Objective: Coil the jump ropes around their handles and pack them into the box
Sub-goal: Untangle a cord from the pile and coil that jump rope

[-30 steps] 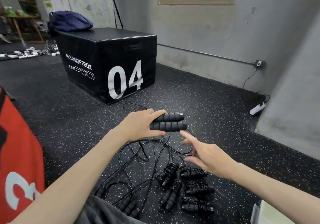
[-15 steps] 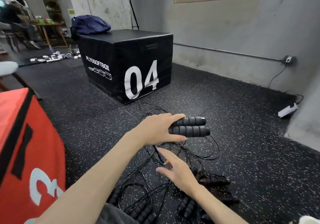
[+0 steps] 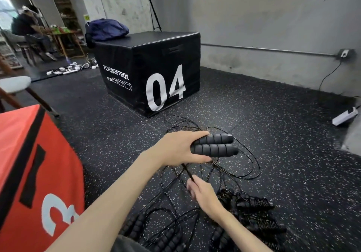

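My left hand [image 3: 179, 148] grips two black foam jump-rope handles [image 3: 214, 145] side by side, held level above the floor. Their thin black cord [image 3: 187, 171] runs down from under that hand to my right hand [image 3: 201, 193], which pinches it just below. Loose black cord [image 3: 244, 165] lies tangled on the floor beneath both hands. Several coiled rope bundles [image 3: 254, 205] lie to the right of my right hand. More uncoiled handles [image 3: 136, 226] lie near the bottom edge. The packing box is not in view.
A black plyo box marked 04 [image 3: 152, 72] stands ahead with a blue bag [image 3: 107, 29] on top. A red plyo box [image 3: 35, 169] is close on the left. A white power strip [image 3: 344, 117] lies by the right wall. A person sits far left.
My right hand has moved left and down from beside the handles to the cord under my left hand, and pinches it. The view has swung left. My left hand still holds the handles.
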